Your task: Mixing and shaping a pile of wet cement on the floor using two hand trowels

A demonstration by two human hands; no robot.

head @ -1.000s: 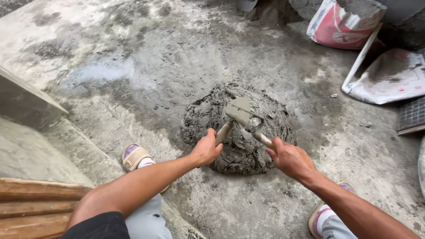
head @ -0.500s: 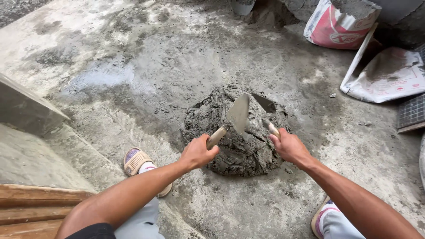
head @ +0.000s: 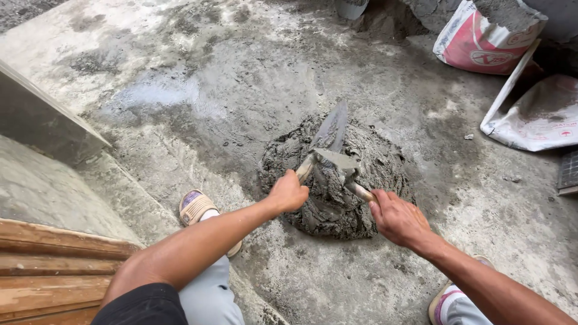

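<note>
Looking down from head height, the view shows a rough grey concrete floor (head: 180, 96) filling almost the whole frame, damp and streaked, with a paler wet patch in the upper left. A round mound of wet mortar (head: 337, 180) sits at the centre, piled on the bare floor so it can be worked from above. In the upper right, a red and white sack (head: 481, 42) stands open-topped, and a white sack (head: 536, 114) lies slumped below it, both well apart from the mound. Wooden planks (head: 48, 265) lie stacked in the lower left corner.

The person crouches over the mound with both forearms reaching in from the bottom edge. The left hand (head: 289, 191) is closed around the handle of a trowel (head: 330, 131), whose pointed blade tilts up and away over the far side of the heap. The right hand (head: 397, 218) is closed around the handle of a second trowel (head: 338, 161), its blade lying flatter and crossing in front of the first, the two blades touching or nearly so above the mortar. A sandalled foot (head: 198, 207) rests at the lower left of the mound; another shoe (head: 448, 301) shows at the bottom right.

Compared with half a second earlier, the left blade has swung from a broad, face-on position to a steeper upward slant, and the right blade has come across the middle of the heap.
</note>
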